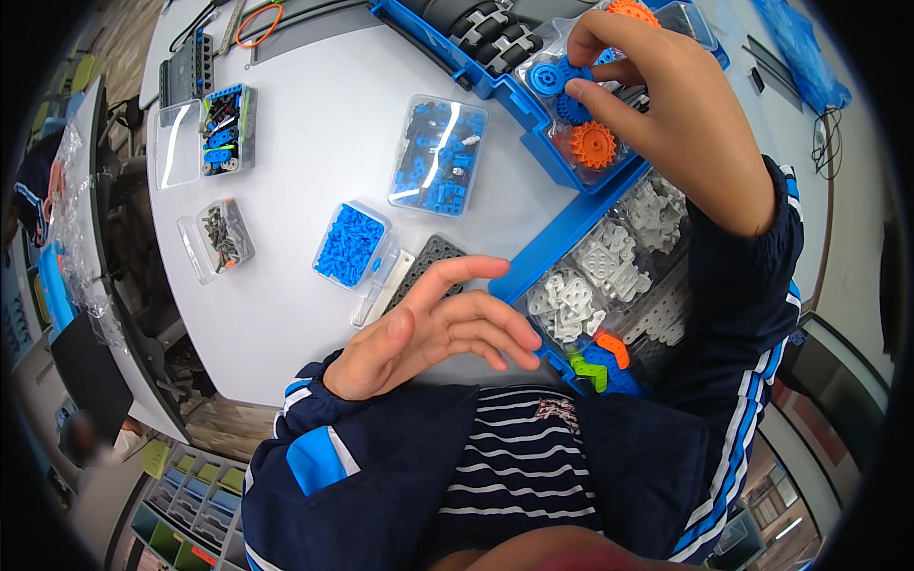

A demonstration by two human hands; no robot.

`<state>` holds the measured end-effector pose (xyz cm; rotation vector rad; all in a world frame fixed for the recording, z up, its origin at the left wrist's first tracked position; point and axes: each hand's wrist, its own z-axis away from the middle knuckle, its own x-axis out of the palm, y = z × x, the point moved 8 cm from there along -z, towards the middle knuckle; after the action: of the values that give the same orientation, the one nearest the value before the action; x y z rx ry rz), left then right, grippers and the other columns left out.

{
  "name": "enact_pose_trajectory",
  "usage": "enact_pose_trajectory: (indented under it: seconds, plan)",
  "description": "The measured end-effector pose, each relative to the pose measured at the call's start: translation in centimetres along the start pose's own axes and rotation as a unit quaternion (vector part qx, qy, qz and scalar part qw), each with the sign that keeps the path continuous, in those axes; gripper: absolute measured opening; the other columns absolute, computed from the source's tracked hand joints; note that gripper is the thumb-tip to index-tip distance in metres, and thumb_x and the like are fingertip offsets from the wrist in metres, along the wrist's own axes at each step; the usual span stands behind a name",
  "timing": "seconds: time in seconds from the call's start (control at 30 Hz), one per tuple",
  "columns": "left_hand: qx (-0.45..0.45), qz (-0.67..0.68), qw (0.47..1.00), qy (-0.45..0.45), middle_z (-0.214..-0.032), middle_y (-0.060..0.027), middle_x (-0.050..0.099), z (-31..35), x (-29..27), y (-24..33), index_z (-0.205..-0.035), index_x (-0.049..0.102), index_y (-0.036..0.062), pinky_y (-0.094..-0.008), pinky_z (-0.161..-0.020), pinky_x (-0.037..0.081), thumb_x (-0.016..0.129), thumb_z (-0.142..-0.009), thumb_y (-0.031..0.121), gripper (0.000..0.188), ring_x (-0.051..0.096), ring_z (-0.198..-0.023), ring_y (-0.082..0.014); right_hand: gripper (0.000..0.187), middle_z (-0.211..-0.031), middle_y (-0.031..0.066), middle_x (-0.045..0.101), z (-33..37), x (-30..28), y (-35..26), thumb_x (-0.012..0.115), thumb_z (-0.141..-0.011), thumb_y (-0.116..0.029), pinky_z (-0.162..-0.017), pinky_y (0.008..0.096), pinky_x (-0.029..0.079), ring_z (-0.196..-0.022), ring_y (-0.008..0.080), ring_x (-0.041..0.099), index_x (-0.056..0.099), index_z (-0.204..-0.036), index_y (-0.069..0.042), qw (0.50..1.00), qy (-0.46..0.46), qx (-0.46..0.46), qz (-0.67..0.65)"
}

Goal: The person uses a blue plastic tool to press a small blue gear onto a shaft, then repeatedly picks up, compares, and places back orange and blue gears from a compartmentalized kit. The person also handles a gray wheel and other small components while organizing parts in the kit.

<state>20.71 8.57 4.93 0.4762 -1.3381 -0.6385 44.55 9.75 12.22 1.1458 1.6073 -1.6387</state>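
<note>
My right hand (659, 81) reaches over the far blue case (538, 119), thumb and fingers pinched on a blue plastic gear (548, 78). Orange toothed wheels, one a sprocket (592, 145), lie in the same compartment, along with other blue gears partly hidden by my hand. My left hand (414, 344) is held above the table with its fingers apart and nothing in them. Below and beyond its fingers lies a dark grey perforated plate (430, 259), partly covered by the hand.
A blue tray (543, 249) at the right holds white connector pieces (609, 262) and grey perforated beams. On the table stand a box of small blue pins (350, 246), a lidded box of blue parts (438, 157), an open box of mixed parts (225, 133) and a box of screws (225, 236).
</note>
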Motion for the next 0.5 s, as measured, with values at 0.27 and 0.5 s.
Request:
enact_pose_trajectory:
  seconds: [0.27, 0.5]
  plan:
    - [-0.012, 0.003, 1.000, 0.016, -0.124, -0.0347, 0.059, 0.0, -0.2, -0.2, -0.155, 0.020, -0.0031, -0.0435, -0.093, 0.052, 0.029, -0.103, 0.072, 0.092, 0.069, -0.110, -0.0420, 0.019, -0.093, 0.0157, 0.069, -0.8, -0.7, -2.2, 0.078, -0.080, -0.004, -0.083, 0.0393, 0.053, -0.093, 0.0347, 0.066, 0.068, -0.096, -0.001, 0.999, 0.003, -0.028, 0.034]
    - [-0.010, 0.003, 1.000, 0.023, -0.120, -0.0336, 0.061, 0.1, -0.3, -0.1, -0.152, 0.026, -0.0042, -0.0433, -0.092, 0.053, 0.030, -0.103, 0.071, 0.089, 0.070, -0.106, -0.0406, 0.020, -0.098, 0.0164, 0.068, -1.0, -0.4, -1.7, 0.076, -0.079, 0.000, -0.085, 0.0400, 0.053, -0.095, 0.0356, 0.065, 0.071, -0.098, 0.001, 0.999, -0.016, -0.028, 0.000]
